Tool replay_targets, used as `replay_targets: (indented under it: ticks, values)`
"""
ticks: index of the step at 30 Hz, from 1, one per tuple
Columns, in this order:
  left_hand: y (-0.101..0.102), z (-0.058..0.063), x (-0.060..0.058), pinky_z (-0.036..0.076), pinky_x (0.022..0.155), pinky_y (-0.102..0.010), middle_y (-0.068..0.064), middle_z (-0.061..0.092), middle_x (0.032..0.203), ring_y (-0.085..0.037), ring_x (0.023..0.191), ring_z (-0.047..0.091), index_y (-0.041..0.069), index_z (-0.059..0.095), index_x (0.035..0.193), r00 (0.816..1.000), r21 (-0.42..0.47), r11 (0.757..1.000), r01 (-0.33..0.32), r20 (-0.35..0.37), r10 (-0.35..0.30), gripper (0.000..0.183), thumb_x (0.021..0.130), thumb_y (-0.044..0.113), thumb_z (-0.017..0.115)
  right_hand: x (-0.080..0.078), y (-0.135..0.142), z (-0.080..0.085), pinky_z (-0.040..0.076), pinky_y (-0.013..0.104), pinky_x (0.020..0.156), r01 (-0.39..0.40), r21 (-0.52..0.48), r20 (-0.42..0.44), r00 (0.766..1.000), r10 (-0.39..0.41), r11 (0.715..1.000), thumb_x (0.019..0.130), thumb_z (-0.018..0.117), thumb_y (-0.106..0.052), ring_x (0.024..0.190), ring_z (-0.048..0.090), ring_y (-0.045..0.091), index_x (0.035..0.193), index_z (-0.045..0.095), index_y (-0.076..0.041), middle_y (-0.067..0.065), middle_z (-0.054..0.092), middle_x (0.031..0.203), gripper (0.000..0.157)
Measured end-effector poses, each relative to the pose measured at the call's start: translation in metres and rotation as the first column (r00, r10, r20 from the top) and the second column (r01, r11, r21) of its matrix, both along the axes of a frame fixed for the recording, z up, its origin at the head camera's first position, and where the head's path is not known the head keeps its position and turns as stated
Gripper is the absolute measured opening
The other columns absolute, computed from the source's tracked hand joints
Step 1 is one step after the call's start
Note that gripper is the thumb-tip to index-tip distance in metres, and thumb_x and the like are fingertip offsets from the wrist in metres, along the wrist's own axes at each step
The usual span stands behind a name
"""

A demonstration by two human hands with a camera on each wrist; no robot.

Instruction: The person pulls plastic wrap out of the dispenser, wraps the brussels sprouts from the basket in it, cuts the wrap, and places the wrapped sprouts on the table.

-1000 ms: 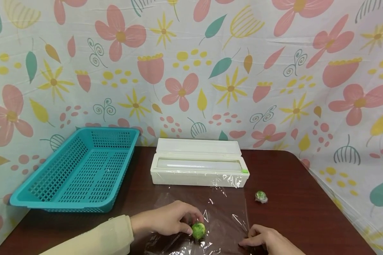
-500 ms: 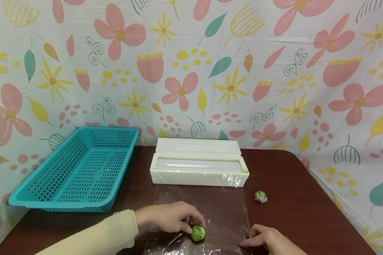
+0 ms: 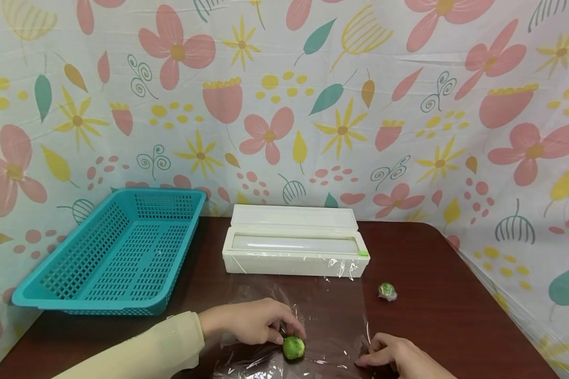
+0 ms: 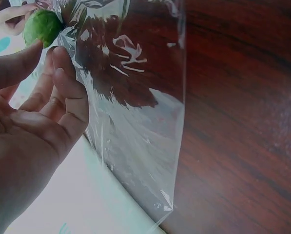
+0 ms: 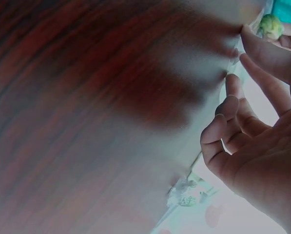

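On a sheet of clear cling film (image 3: 332,321) sits a green Brussels sprout (image 3: 294,348). My left hand (image 3: 261,322) pinches it between thumb and fingers; in the left wrist view the sprout (image 4: 43,28) shows beyond the thumb tip. At the film's right edge, my right hand (image 3: 398,353) has its thumb and index fingertips down on the film by the table. Its other fingers are curled in the right wrist view, where the right hand (image 5: 262,141) fills the right side. Behind the hands stands a white cling film box (image 3: 296,263), lid up, with film running from its front.
A second Brussels sprout (image 3: 387,291), wrapped in film, lies right of the sheet. At the left stands a teal perforated basket (image 3: 163,305) on the dark red-brown table (image 3: 436,295). A flower-patterned cloth (image 3: 284,121) hangs behind.
The sprout has turned and shifted slightly toward the near side under my left hand. Film near the left hand has wrinkled up. My right hand stays in place.
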State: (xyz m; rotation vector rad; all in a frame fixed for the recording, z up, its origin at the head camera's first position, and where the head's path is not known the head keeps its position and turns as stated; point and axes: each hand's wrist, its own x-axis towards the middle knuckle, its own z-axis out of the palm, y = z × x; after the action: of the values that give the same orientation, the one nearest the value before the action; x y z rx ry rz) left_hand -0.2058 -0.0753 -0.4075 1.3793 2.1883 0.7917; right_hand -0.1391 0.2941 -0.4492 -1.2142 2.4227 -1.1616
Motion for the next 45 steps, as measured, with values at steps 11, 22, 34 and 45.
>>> replay_targets:
  ticks: [11, 22, 34, 45]
  values:
    - [0.0, -0.003, 0.005, 0.052, 0.067, -0.017, 0.011, 0.065, 0.102, 0.003, 0.068, 0.058, 0.015, 0.074, 0.128, 0.999, 0.034, 0.999, -0.039, 0.011, 0.039, 0.041, 0.09, 0.007, 0.084, 0.0, -0.002, -0.001, 0.044, 0.017, 0.055, 0.002, -0.005, -0.046, 0.999, -0.002, 1.0, 0.09, 0.086, -0.017, 0.08, 0.05, -0.006, 0.122, 0.08, -0.008, -0.015, 0.056, 0.1, 0.034]
    - [0.006, -0.007, 0.013, 0.05, 0.069, -0.014, 0.02, 0.065, 0.09, 0.004, 0.067, 0.054, 0.018, 0.074, 0.105, 0.994, 0.074, 0.994, -0.083, -0.066, 0.088, 0.024, 0.087, 0.009, 0.087, -0.02, 0.026, -0.06, 0.04, 0.014, 0.05, 0.036, 0.01, 0.013, 0.999, -0.036, 0.999, 0.091, 0.086, -0.022, 0.075, 0.05, -0.005, 0.129, 0.078, -0.024, -0.016, 0.059, 0.101, 0.038]
    - [0.006, -0.005, 0.015, 0.048, 0.062, -0.015, 0.02, 0.064, 0.087, 0.005, 0.06, 0.053, 0.018, 0.074, 0.102, 0.987, 0.062, 0.986, -0.154, -0.045, 0.157, 0.027, 0.082, 0.011, 0.091, -0.012, 0.012, -0.034, 0.04, 0.015, 0.05, -0.02, -0.03, -0.083, 0.996, 0.018, 0.999, 0.089, 0.086, -0.015, 0.077, 0.05, -0.004, 0.128, 0.078, -0.017, -0.011, 0.058, 0.098, 0.039]
    - [-0.006, -0.007, 0.013, 0.052, 0.062, -0.017, 0.015, 0.065, 0.097, 0.003, 0.063, 0.057, 0.016, 0.073, 0.112, 0.987, 0.069, 0.985, -0.161, -0.003, 0.162, 0.036, 0.082, 0.012, 0.092, 0.001, -0.003, -0.004, 0.045, 0.016, 0.055, 0.01, -0.016, -0.111, 0.994, -0.012, 1.0, 0.089, 0.087, -0.018, 0.078, 0.05, -0.007, 0.12, 0.081, -0.01, -0.015, 0.055, 0.096, 0.032]
